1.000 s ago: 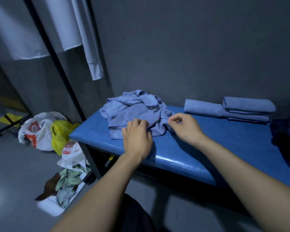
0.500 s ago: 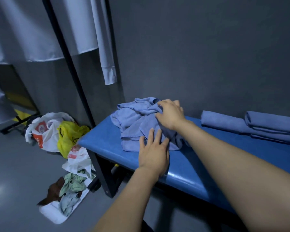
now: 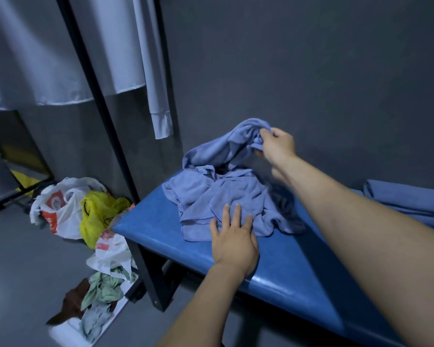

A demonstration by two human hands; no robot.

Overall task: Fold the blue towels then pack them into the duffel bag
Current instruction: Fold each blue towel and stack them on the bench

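Blue bench [image 3: 273,276], crumpled towel pile [image 3: 226,196] at its far-left end.
Folded towels [image 3: 409,204] far right on bench. Left hand [image 3: 233,239] flat, fingers spread, pressing pile's near edge; right hand [image 3: 277,146] pinches a towel corner, lifted above pile.
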